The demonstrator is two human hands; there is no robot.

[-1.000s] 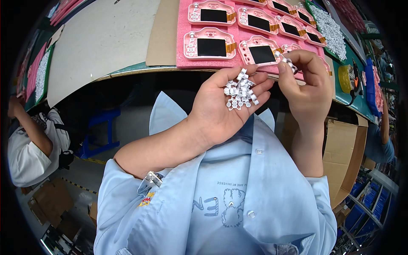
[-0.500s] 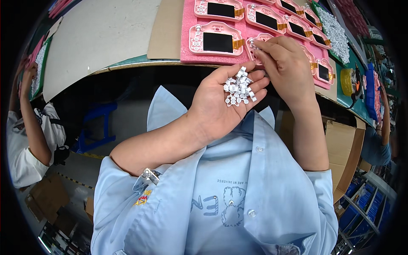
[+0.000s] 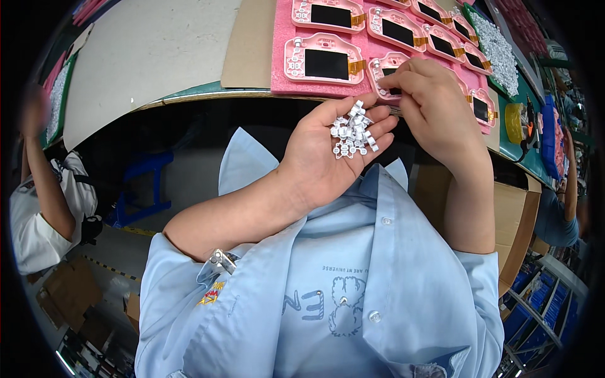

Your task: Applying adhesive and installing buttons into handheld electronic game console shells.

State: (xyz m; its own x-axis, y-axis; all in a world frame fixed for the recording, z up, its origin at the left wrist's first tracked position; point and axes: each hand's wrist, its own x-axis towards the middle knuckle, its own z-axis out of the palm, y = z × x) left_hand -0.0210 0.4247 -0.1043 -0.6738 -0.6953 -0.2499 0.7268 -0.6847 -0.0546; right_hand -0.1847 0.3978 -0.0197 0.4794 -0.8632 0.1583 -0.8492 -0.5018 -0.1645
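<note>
Head view: cupping a heap of small white parts [image 3: 353,132] in the upturned, unclosed left hand [image 3: 318,151], apart from the right. Reaching with the right hand [image 3: 435,104] over a pink shell [image 3: 374,67] lying on pink foam [image 3: 277,75]; too hidden to tell whether pinching anything there.

Smooth plastic shells [image 3: 326,43], rough foam [image 3: 278,66]

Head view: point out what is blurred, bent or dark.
Head view: the co-worker's hand at far left is smeared; the table edge bows, deep shadow beneath it; the picture's corners go black; the white buttons in the left hand look fairly sharp.
</note>
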